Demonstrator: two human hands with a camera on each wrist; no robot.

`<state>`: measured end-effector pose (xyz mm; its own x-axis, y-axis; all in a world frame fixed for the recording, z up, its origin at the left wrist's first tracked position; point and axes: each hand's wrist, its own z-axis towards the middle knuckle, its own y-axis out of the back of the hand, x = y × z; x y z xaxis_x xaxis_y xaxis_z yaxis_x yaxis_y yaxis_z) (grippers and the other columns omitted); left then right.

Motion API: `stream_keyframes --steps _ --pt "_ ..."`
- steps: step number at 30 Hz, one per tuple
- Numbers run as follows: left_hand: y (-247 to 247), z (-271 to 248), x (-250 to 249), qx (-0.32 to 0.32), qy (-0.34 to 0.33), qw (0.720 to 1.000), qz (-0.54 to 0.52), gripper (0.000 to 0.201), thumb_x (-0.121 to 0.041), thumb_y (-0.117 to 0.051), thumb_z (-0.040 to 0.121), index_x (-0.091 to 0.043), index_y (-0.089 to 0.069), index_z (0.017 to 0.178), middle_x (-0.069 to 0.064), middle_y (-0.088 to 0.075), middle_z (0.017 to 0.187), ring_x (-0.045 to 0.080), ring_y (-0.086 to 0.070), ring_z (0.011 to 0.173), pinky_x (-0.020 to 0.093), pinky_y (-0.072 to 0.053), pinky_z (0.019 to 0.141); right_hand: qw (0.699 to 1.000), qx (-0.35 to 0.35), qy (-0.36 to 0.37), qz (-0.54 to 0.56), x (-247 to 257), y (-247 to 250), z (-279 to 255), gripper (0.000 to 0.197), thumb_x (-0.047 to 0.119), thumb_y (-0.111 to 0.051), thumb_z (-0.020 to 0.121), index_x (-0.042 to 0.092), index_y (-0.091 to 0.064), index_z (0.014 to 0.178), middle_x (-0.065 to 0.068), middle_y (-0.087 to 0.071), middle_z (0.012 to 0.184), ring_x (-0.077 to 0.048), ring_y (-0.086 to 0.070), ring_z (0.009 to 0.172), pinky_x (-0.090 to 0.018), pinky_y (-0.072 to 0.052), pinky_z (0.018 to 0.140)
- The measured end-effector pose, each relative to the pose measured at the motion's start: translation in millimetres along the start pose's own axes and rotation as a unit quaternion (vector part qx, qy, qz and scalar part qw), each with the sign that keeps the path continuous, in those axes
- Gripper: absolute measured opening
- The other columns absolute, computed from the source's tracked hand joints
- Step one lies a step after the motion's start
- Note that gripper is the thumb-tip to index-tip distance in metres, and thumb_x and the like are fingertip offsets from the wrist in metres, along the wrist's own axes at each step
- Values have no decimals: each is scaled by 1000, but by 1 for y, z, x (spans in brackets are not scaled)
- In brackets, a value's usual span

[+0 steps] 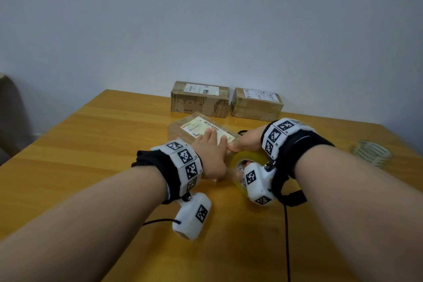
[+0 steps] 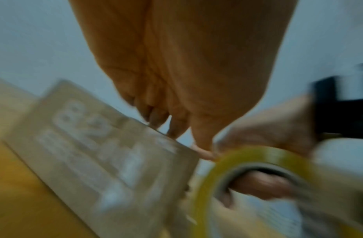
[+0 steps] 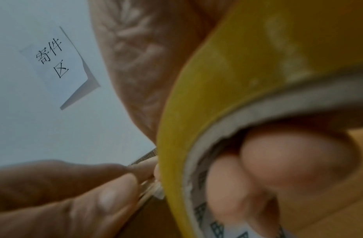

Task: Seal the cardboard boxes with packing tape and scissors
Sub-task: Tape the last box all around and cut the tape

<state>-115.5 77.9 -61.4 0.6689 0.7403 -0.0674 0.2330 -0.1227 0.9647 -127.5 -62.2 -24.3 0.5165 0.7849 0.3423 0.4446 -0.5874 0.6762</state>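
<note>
A small cardboard box [image 1: 183,128] with a white shipping label lies in the middle of the wooden table [image 1: 91,144]; the left wrist view shows the same box [image 2: 99,157], blurred. My left hand [image 1: 211,144] lies flat on its top, fingers straight, pressing down. My right hand [image 1: 246,142] grips a yellowish roll of packing tape [image 1: 249,159] at the box's right end, fingers hooked through the core [image 3: 278,169]. The roll [image 2: 247,161] touches the box's upper edge next to my left fingertips [image 2: 205,153]. A dark loop just behind my right hand may be scissors [image 1: 242,131], mostly hidden.
Two more cardboard boxes [image 1: 200,98] [image 1: 256,103] with labels stand at the back of the table against the wall. A second roll of clear tape [image 1: 372,152] lies at the right. A paper sign [image 3: 60,59] hangs on the wall. Cables trail from the wrist cameras.
</note>
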Motion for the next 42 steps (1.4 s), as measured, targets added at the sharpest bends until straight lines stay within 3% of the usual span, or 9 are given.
stream_keyframes --steps 5,10,14,21,26,31,34,38,42 --pt "-13 1 0 -50 4 999 21 99 -56 -58 85 -15 1 153 18 7 159 32 5 148 47 -5 120 999 -43 5 -32 1 -6 -5 54 46 -43 102 7 -47 139 -12 -50 144 -27 -48 131 -41 -36 113" --pt "5 4 4 -74 52 993 -77 97 -54 -74 71 -15 -24 144 10 -40 142 29 -44 127 44 -42 104 998 -60 4 27 -6 -6 -4 38 45 -51 99 13 -57 120 -12 -59 124 -26 -59 110 -38 -44 105" --pt "-3 9 9 -53 60 997 -5 115 -69 -61 74 -14 2 153 8 1 161 26 -2 148 47 -8 120 997 -39 -3 65 -8 -3 0 35 47 -50 99 13 -61 103 -8 -61 95 -20 -57 82 -38 -46 97" --pt "-15 9 4 -45 64 997 -27 89 -60 -51 84 -45 8 149 8 15 160 27 12 147 53 6 117 994 -24 28 104 -13 -9 -6 31 37 -43 103 9 -57 103 -7 -60 78 -16 -55 65 -27 -51 70" --pt "-13 0 1 -59 67 988 -124 76 -47 -50 90 -48 -3 149 4 14 160 26 14 147 51 -1 117 987 -35 95 128 -17 -7 -19 34 25 -40 105 0 -63 106 -20 -63 95 -22 -53 80 -28 -41 75" --pt "7 -15 12 -78 48 984 -155 70 -37 -50 94 -40 -11 151 6 0 161 28 -1 148 50 -11 119 959 16 89 269 -25 6 -32 31 37 -60 94 7 -66 87 -7 -65 65 -21 -58 60 -32 -49 69" --pt "35 -27 30 -111 44 963 -240 64 -28 -53 94 -37 -24 149 7 -30 153 29 -35 135 39 -33 106 931 0 124 342 -1 19 -40 38 42 -68 87 6 -67 100 -10 -66 68 -22 -60 57 -33 -52 65" --pt "71 -49 56 -106 61 893 -434 43 -13 -48 98 -34 -46 135 13 -64 102 29 -56 76 39 -50 73 895 -25 194 402 45 39 -70 52 46 -71 82 1 -67 109 -14 -69 80 -24 -64 65 -36 -55 75" --pt "99 -79 74 -73 50 846 -527 24 -9 -41 100 -22 -58 112 9 -67 99 30 -64 89 44 -56 74 854 -19 269 445 81 52 -94 54 49 -72 80 2 -67 107 -13 -67 80 -26 -66 70 -42 -53 90"
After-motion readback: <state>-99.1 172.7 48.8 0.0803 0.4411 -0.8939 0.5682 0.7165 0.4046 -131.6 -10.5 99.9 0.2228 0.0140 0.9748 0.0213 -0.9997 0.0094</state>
